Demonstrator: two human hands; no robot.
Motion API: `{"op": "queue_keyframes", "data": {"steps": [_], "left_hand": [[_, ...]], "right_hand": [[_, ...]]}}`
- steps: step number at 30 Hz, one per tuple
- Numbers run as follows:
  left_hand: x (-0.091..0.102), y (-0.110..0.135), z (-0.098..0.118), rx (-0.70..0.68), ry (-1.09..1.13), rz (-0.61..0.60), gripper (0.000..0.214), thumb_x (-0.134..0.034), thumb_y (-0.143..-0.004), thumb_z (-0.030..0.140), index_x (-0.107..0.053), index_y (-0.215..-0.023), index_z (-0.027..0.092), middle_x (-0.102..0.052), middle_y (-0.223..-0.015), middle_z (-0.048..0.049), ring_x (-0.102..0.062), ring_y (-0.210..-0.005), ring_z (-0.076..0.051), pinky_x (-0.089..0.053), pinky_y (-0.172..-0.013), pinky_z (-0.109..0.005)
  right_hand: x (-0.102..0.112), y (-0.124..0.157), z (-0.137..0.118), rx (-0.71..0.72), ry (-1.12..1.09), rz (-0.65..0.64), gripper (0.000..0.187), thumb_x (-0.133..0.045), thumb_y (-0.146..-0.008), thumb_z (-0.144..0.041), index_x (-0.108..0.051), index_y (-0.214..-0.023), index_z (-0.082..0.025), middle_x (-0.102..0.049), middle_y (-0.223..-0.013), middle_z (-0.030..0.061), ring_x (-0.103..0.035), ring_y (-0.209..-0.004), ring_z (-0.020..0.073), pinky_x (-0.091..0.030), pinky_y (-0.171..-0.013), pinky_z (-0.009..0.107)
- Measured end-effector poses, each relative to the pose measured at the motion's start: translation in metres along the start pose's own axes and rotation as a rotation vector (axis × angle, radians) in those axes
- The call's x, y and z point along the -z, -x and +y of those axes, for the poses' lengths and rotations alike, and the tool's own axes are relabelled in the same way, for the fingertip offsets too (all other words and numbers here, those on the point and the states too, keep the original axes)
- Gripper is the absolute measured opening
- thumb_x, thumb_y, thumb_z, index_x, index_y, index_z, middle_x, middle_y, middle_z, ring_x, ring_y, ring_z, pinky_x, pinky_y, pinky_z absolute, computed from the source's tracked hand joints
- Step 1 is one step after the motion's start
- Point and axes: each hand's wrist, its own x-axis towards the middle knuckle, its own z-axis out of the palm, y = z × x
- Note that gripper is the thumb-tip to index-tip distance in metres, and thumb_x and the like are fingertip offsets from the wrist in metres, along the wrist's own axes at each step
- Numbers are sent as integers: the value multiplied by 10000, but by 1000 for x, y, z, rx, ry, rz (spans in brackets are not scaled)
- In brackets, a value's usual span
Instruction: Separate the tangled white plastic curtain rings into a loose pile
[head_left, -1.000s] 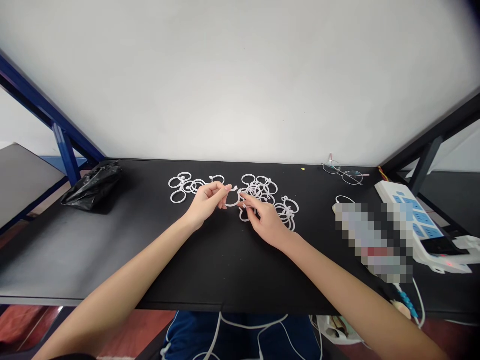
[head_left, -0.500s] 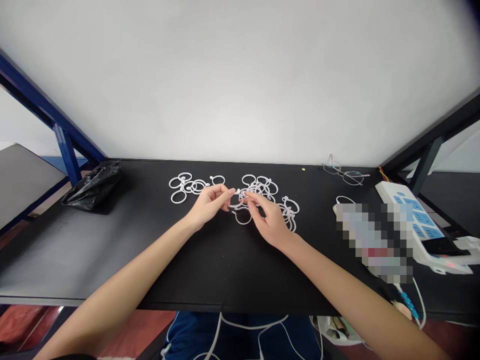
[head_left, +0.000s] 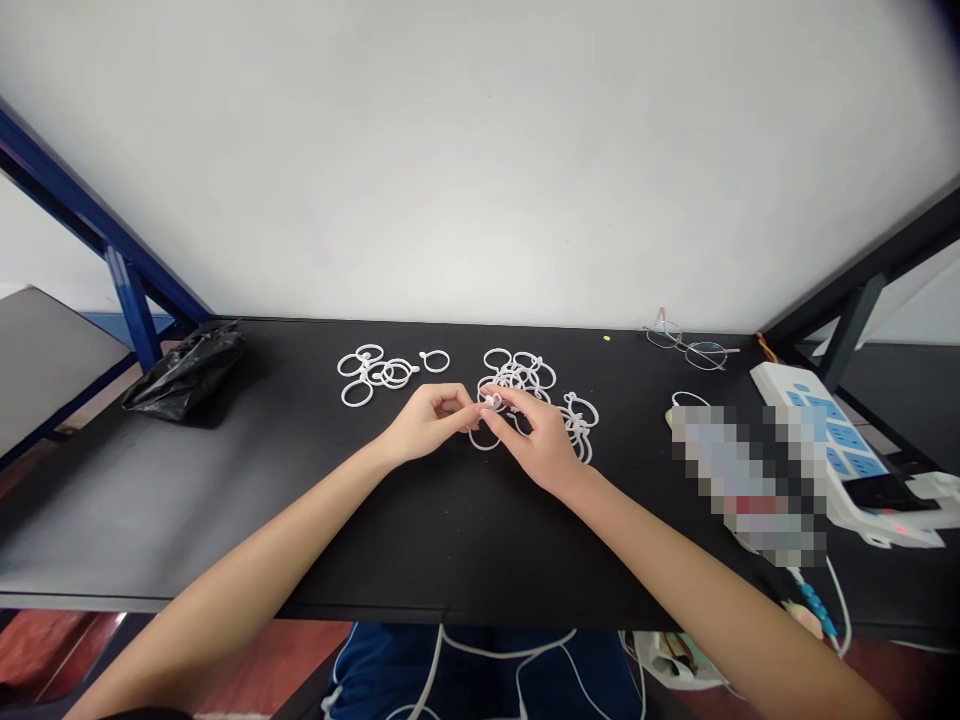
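My left hand (head_left: 429, 424) and my right hand (head_left: 534, 440) meet over the middle of the black table (head_left: 225, 500). Both pinch the same white plastic ring (head_left: 486, 432), their fingertips touching at its small knob. Just behind my right hand lies a heap of several white rings (head_left: 525, 378), which runs on to its right (head_left: 577, 420). A smaller group of white rings (head_left: 379, 368) lies behind my left hand, apart from it.
A crumpled black plastic bag (head_left: 186, 368) sits at the table's left. Wire-framed glasses (head_left: 686, 345) lie by the wall at the right. A white and blue power strip (head_left: 840, 450) and cables fill the right end. Blue frame struts (head_left: 131, 300) rise at the left.
Both hands drew slightly nearer to me and closed together. The ring held up between them a second ago now hangs lower, gripped at its knob by both hands.
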Motion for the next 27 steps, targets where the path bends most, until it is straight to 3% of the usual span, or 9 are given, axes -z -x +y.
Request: {"op": "queue_keyframes", "data": {"steps": [9, 17, 27], "left_hand": [[-1, 1, 2, -39, -104, -43, 296, -668, -827, 421, -674, -800, 126, -687, -753, -62, -638, -665, -139, -515, -635, -246], [-2, 2, 6, -17, -22, -98, 253, -671, -832, 385, -684, -873, 136, -700, -765, -55, -659, -688, -141, -558, -677, -258], [-1, 2, 4, -28, 0, -119, 235, -690, -818, 375, -665, -819, 140, -697, -766, -48, -674, -701, -147, -566, -692, -265]], "right_hand": [[1, 0, 2, 43, 8, -8, 246, -495, -962, -263, -702, -1087, -223, -745, -1065, 63, -704, -1010, 218, -576, -883, 369], [2, 0, 1, 8, -14, -1, 270, -486, -971, -262, -695, -1139, -231, -742, -1110, 53, -715, -1010, 224, -587, -892, 367], [1, 0, 6, 20, -80, -18, 305, -484, -973, -272, -655, -1224, -249, -715, -1177, 46, -690, -1078, 223, -576, -952, 389]]}}
